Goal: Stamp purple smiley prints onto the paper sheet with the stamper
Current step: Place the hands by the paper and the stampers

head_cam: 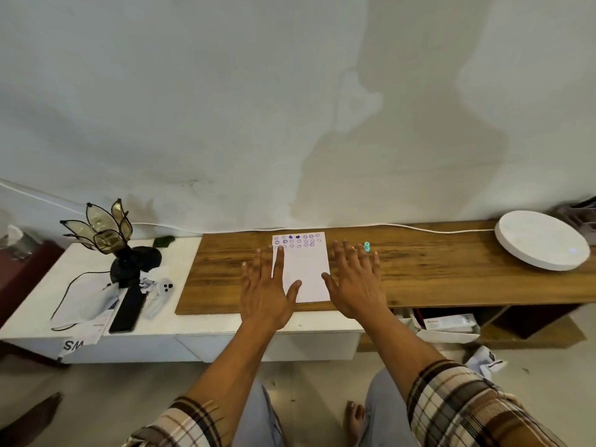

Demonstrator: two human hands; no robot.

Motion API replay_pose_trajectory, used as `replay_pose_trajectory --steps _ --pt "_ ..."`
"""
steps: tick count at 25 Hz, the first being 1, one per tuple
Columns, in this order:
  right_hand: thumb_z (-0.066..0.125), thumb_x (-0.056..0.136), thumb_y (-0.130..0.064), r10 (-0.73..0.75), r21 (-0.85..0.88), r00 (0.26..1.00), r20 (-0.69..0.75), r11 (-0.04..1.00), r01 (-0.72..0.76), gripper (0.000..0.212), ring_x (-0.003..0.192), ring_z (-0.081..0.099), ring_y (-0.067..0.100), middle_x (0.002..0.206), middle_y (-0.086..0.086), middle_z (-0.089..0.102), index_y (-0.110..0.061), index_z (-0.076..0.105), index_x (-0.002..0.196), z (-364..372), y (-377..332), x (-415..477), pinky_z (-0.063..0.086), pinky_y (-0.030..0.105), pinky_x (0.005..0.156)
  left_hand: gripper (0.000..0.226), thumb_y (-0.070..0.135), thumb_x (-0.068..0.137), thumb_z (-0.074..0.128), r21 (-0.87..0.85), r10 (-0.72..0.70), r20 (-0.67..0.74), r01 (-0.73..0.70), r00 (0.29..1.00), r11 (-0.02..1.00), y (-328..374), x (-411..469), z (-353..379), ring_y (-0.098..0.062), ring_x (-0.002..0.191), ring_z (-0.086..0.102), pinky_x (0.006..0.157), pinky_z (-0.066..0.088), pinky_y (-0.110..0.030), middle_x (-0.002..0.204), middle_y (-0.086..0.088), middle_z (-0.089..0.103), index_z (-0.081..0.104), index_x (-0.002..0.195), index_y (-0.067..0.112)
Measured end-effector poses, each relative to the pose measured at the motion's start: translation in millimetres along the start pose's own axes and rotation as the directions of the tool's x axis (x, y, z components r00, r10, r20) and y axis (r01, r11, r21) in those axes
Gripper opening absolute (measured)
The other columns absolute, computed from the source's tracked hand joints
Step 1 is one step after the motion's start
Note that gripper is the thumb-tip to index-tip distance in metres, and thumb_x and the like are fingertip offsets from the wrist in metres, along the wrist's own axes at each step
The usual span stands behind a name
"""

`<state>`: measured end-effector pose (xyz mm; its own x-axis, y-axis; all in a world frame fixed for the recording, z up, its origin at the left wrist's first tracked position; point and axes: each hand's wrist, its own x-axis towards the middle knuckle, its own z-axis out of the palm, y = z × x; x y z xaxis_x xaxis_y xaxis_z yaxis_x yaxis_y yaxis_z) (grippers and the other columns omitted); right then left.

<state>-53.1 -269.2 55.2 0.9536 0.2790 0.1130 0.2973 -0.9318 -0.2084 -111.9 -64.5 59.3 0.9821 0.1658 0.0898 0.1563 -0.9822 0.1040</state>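
Observation:
A white paper sheet (pixel 306 272) lies on the wooden board (pixel 435 272), with rows of purple smiley prints along its far edge. My left hand (pixel 266 288) rests flat with fingers spread, overlapping the sheet's left edge. Flat and spread too, my right hand (pixel 356 279) lies on the wood against the sheet's right edge. The small teal stamper (pixel 366 247) stands upright on the board just beyond my right fingertips, held by neither hand.
A round white disc (pixel 541 240) sits at the board's far right, with a white cable (pixel 419 228) along the wall. On the white cabinet (pixel 200 327) to the left stand a black petal-shaped lamp (pixel 113 240), a dark phone (pixel 129 309) and papers.

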Motion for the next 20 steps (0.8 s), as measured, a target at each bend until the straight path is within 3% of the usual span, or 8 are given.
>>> replay_pose_trajectory --steps 4,11,17,20 --pt "0.02 0.101 -0.066 0.014 0.014 0.998 -0.064 1.0 -0.013 0.075 0.156 0.018 0.035 0.17 0.007 0.025 -0.026 0.012 0.164 -8.0 4.9 -30.9 0.008 0.061 0.125 0.085 0.08 0.09 -0.003 -0.051 0.026 -0.014 -0.027 1.0 0.998 12.2 -28.7 0.7 -0.024 0.159 -0.02 0.126 -0.017 -0.051 0.173 0.002 -0.021 -0.031 0.156 0.034" --pt "0.021 0.102 -0.068 0.062 -0.004 0.997 -0.049 0.998 -0.062 0.074 0.157 0.016 0.032 0.172 0.004 0.02 -0.031 0.007 0.164 19.9 24.1 -18.7 0.007 0.061 0.125 0.089 0.076 0.092 0.003 -0.028 0.084 0.01 -0.084 0.996 0.996 14.3 9.0 13.9 -0.026 0.159 -0.018 0.127 -0.01 -0.054 0.173 -0.001 -0.02 -0.021 0.161 0.028" --pt "0.016 0.1 -0.07 0.085 0.048 0.996 -0.024 0.995 -0.083 0.075 0.158 0.013 0.03 0.173 0.003 0.016 -0.032 0.005 0.165 91.5 49.6 30.9 0.006 0.057 0.126 0.087 0.076 0.095 0.013 -0.06 0.11 0.058 -0.107 0.992 0.992 30.3 67.1 98.8 -0.024 0.159 -0.018 0.128 -0.005 -0.055 0.173 0.003 -0.017 -0.016 0.163 0.03" --pt "0.014 0.1 -0.07 0.087 0.068 0.996 -0.033 0.994 -0.085 0.076 0.158 0.015 0.031 0.172 0.004 0.019 -0.03 0.011 0.165 136.7 63.2 49.2 0.009 0.056 0.126 0.087 0.076 0.095 0.016 -0.061 0.106 0.078 -0.101 0.991 0.993 38.9 89.5 154.3 -0.024 0.159 -0.018 0.128 -0.009 -0.054 0.173 0.003 -0.018 -0.016 0.163 0.032"
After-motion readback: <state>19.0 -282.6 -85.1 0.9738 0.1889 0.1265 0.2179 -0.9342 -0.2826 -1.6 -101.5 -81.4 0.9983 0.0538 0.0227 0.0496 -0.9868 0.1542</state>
